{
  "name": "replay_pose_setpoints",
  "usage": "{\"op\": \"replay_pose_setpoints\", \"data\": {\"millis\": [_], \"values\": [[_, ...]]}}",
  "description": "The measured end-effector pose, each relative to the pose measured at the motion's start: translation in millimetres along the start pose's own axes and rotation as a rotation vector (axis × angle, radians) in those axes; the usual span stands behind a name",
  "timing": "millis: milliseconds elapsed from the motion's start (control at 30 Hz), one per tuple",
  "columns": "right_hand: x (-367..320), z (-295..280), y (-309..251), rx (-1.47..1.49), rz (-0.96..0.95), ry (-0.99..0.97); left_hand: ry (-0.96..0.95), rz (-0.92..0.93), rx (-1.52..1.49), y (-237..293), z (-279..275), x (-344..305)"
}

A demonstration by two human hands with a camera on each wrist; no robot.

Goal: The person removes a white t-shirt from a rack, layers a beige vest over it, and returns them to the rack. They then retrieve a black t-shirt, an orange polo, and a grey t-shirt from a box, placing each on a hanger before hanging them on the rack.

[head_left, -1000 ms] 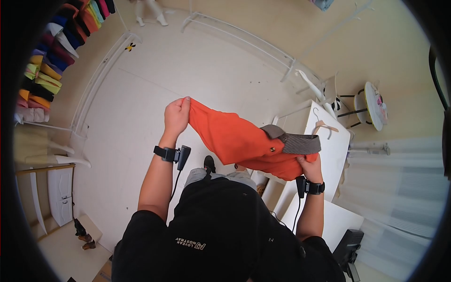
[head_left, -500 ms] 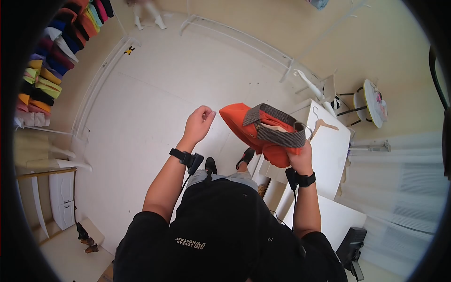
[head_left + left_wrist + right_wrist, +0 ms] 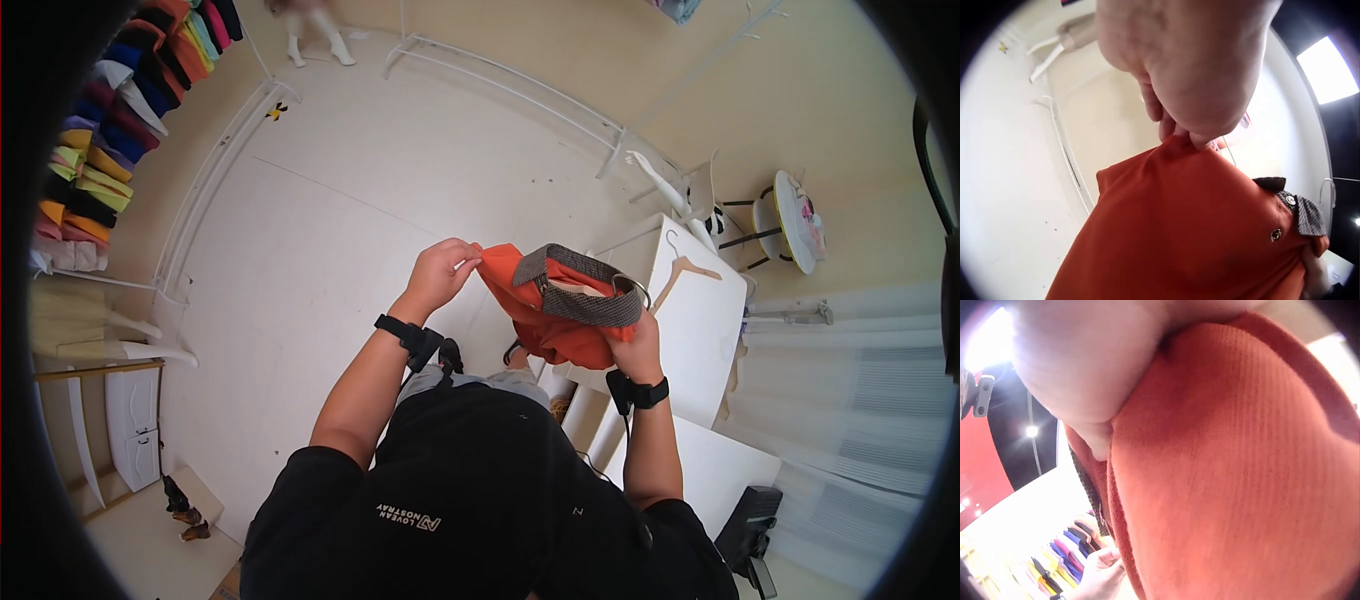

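Note:
An orange-red collared shirt (image 3: 568, 347) hangs bunched between my hands, with a grey patterned collar (image 3: 590, 306) facing up. From the collar opening a curved metal hanger hook (image 3: 646, 291) sticks out, and a pale piece shows inside. My left hand (image 3: 440, 274) pinches the shirt's left edge between thumb and fingers; its wrist view shows the cloth (image 3: 1172, 219) drawn to a peak there, a dark button (image 3: 1276, 235) beyond. On the other side my right hand (image 3: 638, 347) grips the shirt just below the collar, its fingers partly hidden by ribbed-looking cloth (image 3: 1241, 456).
A wooden hanger (image 3: 684, 271) lies on the white table (image 3: 690, 345) to the right. Beyond stand a mannequin arm (image 3: 660, 182) and a small round table (image 3: 792, 225). Colourful clothes (image 3: 115, 125) hang at the left, and a low white rack (image 3: 500, 75) runs along the far wall.
My left hand let go of the outstretched cloth, moved right, and now pinches the shirt's edge again. The shirt has turned collar-up and bunched toward my right hand, which shifted slightly left.

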State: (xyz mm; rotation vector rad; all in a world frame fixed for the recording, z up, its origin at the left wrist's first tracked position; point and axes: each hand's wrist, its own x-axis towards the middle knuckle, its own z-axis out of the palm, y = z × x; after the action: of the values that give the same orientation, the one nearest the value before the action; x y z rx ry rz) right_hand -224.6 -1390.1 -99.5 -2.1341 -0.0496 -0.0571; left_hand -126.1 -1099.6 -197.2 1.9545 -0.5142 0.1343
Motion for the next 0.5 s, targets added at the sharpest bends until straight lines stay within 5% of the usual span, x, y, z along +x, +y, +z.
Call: {"op": "replay_pose_setpoints", "data": {"millis": [200, 267, 367, 500], "values": [[0, 6, 1, -0.264, 0.019, 0.080, 0.056, 0.022, 0.128, 36, -3, -7], [1, 10, 11, -0.301, 0.039, 0.093, 0.036, 0.298, 0.093, 52, 4, -14], [-1, 17, 25, 0.122, 0.063, 0.237, -0.305, 0.262, -0.020, 52, 19, -29], [0, 16, 35, 0.124, 0.036, 0.248, -0.070, 0.149, 0.066, 53, 8, -27]]}}
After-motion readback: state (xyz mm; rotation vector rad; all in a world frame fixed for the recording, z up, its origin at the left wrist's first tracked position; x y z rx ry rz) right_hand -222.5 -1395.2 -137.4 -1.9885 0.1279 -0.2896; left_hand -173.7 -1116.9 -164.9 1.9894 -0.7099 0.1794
